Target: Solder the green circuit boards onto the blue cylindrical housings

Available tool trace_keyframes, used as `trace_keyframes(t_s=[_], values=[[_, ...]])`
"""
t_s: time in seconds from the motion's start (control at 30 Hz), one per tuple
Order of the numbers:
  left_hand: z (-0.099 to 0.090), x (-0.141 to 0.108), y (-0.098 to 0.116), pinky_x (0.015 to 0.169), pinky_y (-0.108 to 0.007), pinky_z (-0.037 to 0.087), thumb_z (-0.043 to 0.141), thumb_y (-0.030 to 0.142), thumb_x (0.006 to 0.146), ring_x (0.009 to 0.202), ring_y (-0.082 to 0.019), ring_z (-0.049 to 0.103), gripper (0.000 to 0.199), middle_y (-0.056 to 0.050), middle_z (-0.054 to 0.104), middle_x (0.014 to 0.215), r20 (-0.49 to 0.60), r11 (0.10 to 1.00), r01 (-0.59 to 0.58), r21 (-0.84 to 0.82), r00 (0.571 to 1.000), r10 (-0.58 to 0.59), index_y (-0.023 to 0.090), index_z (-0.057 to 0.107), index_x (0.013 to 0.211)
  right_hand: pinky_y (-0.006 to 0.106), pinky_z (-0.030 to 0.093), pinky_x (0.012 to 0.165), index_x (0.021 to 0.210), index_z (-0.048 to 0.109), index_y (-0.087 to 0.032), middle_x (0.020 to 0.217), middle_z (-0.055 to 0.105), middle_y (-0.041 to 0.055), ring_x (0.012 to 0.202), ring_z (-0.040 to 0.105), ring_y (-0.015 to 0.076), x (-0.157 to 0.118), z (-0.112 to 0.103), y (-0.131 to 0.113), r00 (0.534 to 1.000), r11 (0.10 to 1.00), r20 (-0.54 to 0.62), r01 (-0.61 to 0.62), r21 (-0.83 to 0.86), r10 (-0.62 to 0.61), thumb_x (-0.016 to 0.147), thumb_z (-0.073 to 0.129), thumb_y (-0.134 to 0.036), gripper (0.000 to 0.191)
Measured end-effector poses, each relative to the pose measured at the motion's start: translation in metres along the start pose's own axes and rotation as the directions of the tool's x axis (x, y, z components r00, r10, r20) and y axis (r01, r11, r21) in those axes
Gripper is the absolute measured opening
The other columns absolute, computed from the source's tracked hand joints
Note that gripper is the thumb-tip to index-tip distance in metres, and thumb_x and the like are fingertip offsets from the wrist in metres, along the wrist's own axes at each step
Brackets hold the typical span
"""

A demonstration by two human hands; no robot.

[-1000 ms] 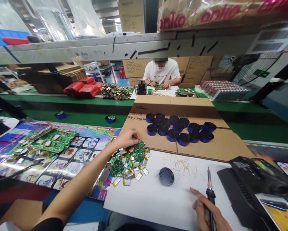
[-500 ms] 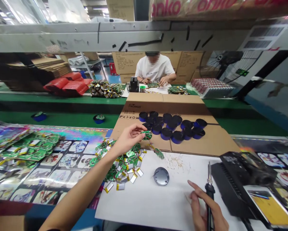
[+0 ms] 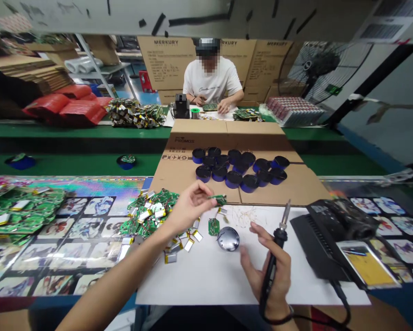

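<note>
My left hand (image 3: 192, 207) pinches a small green circuit board (image 3: 220, 199) by its edge, above the white sheet (image 3: 195, 285). Just below it is another green board (image 3: 213, 226), beside a shiny round metal disc (image 3: 228, 239). My right hand (image 3: 280, 271) is closed around a soldering iron (image 3: 271, 264), its tip pointing up and away from me. The right fingertips are near the disc, apart from it. Left of the disc lies a heap of green boards with silver batteries (image 3: 154, 214), partly hidden by my left forearm.
Several dark blue round cups (image 3: 234, 179) stand on a flattened cardboard sheet (image 3: 173, 177). At the right is a black soldering station (image 3: 316, 243) with a cable to the iron. More boards (image 3: 30, 209) are piled at left. A co-worker (image 3: 211, 82) sits opposite, below an overhead beam (image 3: 123, 20).
The camera view has tipped downward. My right hand has lifted the soldering iron and moved left towards the disc. My left hand still holds the circuit board; another board now shows beside the disc.
</note>
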State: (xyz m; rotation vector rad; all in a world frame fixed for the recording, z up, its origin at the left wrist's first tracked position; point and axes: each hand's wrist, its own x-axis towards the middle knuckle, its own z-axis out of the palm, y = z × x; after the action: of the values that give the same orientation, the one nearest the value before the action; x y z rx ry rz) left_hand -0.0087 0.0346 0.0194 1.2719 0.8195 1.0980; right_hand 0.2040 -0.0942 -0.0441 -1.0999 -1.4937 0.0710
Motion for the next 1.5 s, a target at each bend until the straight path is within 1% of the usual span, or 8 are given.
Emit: trace_keyframes(t_s=[0.2,0.43,0.63,0.9,1.03,1.17,1.33,1.5], values=[[0.043,-0.024,-0.01,0.076,-0.022,0.052,0.094,0.039,0.082,0.087,-0.011,0.063,0.052,0.001,0.057,0.098,0.252,0.953,0.239,-0.184,0.949,-0.189,0.019,0.056,0.112,0.051,0.066,0.109,0.139,0.055,-0.023,0.148,0.069,0.0184,0.136,0.072,0.0312,0.011,0.024,-0.011,0.999,0.998,-0.008,-0.05,-0.027,0.05,0.085,0.089,-0.018,0.065],[0.044,-0.03,-0.012,0.069,-0.019,0.049,0.093,0.039,0.085,0.077,-0.007,0.058,0.054,0.004,0.054,0.092,0.318,0.917,0.327,-0.23,0.916,-0.247,0.021,0.055,0.12,0.041,0.068,0.105,0.144,0.052,-0.024,0.143,0.072,0.0147,0.131,0.075,0.0256,0.007,0.023,-0.008,0.996,0.995,-0.063,0.067,0.068,-0.063,0.082,0.084,-0.002,0.073],[0.046,-0.039,-0.01,0.077,-0.023,0.051,0.096,0.038,0.081,0.089,-0.012,0.064,0.066,0.001,0.058,0.097,0.412,0.913,0.368,-0.178,0.87,-0.27,0.023,0.055,0.131,0.038,0.071,0.097,0.133,0.059,-0.019,0.128,0.08,0.017,0.117,0.082,0.0272,0.004,0.018,-0.01,0.999,0.996,-0.02,0.032,0.08,-0.031,0.089,0.075,-0.005,0.049],[0.026,-0.032,0.011,0.102,-0.037,0.054,0.081,0.034,0.094,0.107,-0.022,0.071,0.057,-0.006,0.073,0.11,0.494,0.963,0.101,0.251,0.842,-0.217,0.027,0.055,0.145,0.036,0.074,0.082,0.134,0.061,-0.021,0.121,0.083,0.0169,0.105,0.085,0.0316,-0.011,-0.004,0.011,1.0,1.0,0.01,0.014,-0.017,-0.014,0.09,0.077,-0.014,0.047],[0.001,-0.026,0.025,0.122,-0.045,0.045,0.072,0.012,0.087,0.141,-0.029,0.058,0.058,-0.008,0.063,0.147,0.552,0.747,-0.228,0.625,0.806,-0.216,0.032,0.063,0.141,0.039,0.073,0.087,0.132,0.06,-0.021,0.123,0.082,0.0164,0.109,0.084,0.0301,-0.014,-0.02,0.02,0.999,0.999,0.01,-0.049,0.004,0.049,0.089,0.079,-0.015,0.048],[0.002,-0.033,0.004,0.124,-0.044,0.044,0.078,0.012,0.084,0.146,-0.031,0.052,0.07,-0.009,0.057,0.151,0.618,0.686,-0.322,0.652,0.75,-0.235,0.033,0.059,0.147,0.041,0.073,0.089,0.134,0.06,-0.022,0.126,0.08,0.0148,0.112,0.083,0.0287,-0.021,-0.032,0.028,0.994,0.994,-0.01,-0.108,0.0,0.108,0.088,0.081,-0.018,0.051],[0.019,-0.042,-0.029,0.117,-0.04,0.049,0.073,0.018,0.094,0.135,-0.027,0.058,0.034,-0.012,0.06,0.138,0.557,0.706,-0.344,0.618,0.826,-0.085,0.026,0.068,0.127,0.042,0.071,0.096,0.135,0.06,-0.022,0.127,0.079,0.0139,0.113,0.083,0.0266,-0.036,-0.03,0.025,0.985,0.987,0.083,-0.143,-0.069,0.148,0.091,0.079,-0.019,0.048],[0.012,-0.038,-0.029,0.113,-0.038,0.052,0.079,0.016,0.09,0.131,-0.025,0.063,0.028,-0.009,0.063,0.135,0.549,0.77,-0.287,0.57,0.83,-0.097,0.025,0.07,0.115,0.042,0.07,0.099,0.133,0.06,-0.023,0.128,0.078,0.0142,0.117,0.081,0.0261,-0.042,-0.023,0.014,0.969,0.988,0.2,-0.133,-0.075,0.146,0.094,0.075,-0.015,0.042]])
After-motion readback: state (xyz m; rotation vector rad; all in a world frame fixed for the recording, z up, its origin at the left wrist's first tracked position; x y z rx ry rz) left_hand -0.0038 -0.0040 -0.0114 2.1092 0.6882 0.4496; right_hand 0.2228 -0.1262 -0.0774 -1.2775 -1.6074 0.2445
